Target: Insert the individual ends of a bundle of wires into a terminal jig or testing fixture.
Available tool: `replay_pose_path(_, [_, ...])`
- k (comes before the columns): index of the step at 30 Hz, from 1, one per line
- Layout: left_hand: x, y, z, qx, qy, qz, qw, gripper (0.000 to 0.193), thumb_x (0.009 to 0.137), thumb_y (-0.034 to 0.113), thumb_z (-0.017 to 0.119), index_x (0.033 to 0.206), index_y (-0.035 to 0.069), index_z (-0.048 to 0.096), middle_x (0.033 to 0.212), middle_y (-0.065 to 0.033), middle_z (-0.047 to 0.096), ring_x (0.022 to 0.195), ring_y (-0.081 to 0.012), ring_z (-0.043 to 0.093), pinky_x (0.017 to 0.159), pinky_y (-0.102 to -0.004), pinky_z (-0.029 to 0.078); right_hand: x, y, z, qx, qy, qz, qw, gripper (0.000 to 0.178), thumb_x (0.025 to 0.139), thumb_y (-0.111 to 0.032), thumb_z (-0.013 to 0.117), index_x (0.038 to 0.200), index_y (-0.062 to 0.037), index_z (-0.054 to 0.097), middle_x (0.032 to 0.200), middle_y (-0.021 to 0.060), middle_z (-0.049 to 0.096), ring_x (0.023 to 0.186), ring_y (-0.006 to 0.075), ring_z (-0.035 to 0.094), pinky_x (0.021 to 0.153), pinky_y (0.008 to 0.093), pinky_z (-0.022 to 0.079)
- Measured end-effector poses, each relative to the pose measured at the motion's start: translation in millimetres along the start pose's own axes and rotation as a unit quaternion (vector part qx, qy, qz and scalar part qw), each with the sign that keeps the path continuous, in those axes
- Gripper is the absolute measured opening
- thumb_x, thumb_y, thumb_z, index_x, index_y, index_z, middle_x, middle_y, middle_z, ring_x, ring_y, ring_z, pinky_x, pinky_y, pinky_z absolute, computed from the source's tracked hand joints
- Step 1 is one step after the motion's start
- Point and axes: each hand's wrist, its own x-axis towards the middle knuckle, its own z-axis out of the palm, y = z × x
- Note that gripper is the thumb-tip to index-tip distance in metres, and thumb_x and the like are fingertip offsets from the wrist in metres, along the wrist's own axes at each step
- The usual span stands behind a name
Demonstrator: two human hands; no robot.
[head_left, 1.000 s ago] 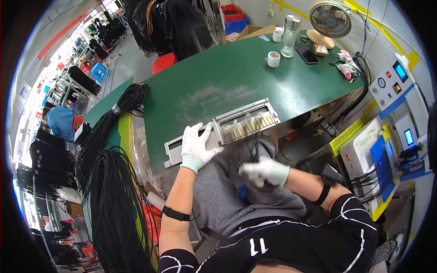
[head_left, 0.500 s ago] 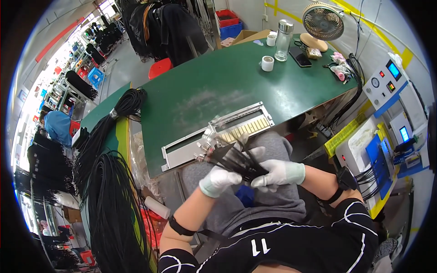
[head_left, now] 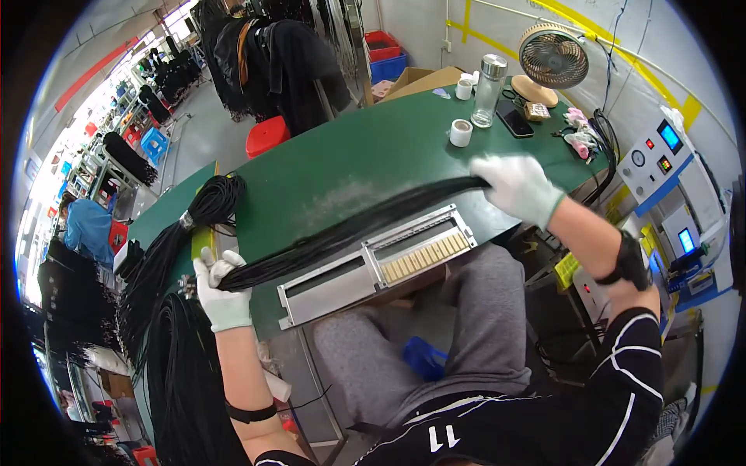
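Both hands wear white gloves. A bundle of thin black cables (head_left: 357,223) stretches between them, slanting up from left to right over the green table. Its left end lies in my left hand (head_left: 224,286), whose fingers close round it; small metal connectors (head_left: 187,286) stick out beyond that hand. My right hand (head_left: 517,186), slightly blurred, is closed on the other end of the bundle. Just under the cables, at the table's near edge, rests a metal frame fixture (head_left: 326,295) with a row of yellowish strips (head_left: 423,256) in its right half.
More black cables (head_left: 183,373) hang at the left, with a tied coil (head_left: 217,200) beyond them. On the green table (head_left: 311,175) stand a glass bottle (head_left: 488,92), white tape rolls (head_left: 461,133), a phone (head_left: 515,120) and a fan (head_left: 553,58). Machines with lit screens (head_left: 668,151) are at the right.
My hands have moved from close together above my lap to far apart, left hand leftward, right hand up and right. The cable bundle, bunched before, is now stretched out between them.
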Motion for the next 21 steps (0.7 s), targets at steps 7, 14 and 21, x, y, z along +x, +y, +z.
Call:
replay_pose_path(7, [83, 15, -30, 0.014, 0.105, 0.082, 0.991, 0.039, 0.103, 0.040, 0.055, 0.099, 0.004, 0.069, 0.057, 0.0021, 0.047, 0.060, -0.0159, 0.057, 0.087, -0.0396, 0.057, 210, 10, 86, -0.086, 0.135, -0.076, 0.984, 0.015, 0.080, -0.008, 0.060, 0.093, -0.0151, 0.063, 0.082, 0.0048, 0.066, 0.079, 0.0289, 0.066, 0.085, 0.0442, 0.048])
replay_pose_path(14, [155, -13, -72, 0.213, 0.158, 0.036, 0.963, 0.040, 0.097, 0.042, 0.065, 0.103, 0.002, 0.068, 0.082, -0.0076, 0.068, 0.077, -0.0258, 0.065, 0.087, -0.0430, 0.058, 238, 32, 203, -0.109, -0.091, -0.049, 0.989, 0.057, 0.078, -0.032, 0.076, 0.131, -0.0175, 0.059, 0.113, 0.0121, 0.065, 0.114, 0.0326, 0.060, 0.104, 0.0518, 0.038])
replay_pose_path(21, [94, 29, -78, 0.782, 0.088, -0.034, 0.617, 0.043, 0.089, 0.040, 0.077, 0.102, -0.001, 0.071, 0.100, -0.0086, 0.072, 0.083, -0.0239, 0.066, 0.078, -0.0369, 0.057, 124, -12, 176, 0.309, -0.026, -0.147, 0.939, 0.079, 0.073, -0.047, 0.080, 0.136, -0.0071, 0.055, 0.136, 0.0188, 0.054, 0.134, 0.0371, 0.044, 0.116, 0.0531, 0.030])
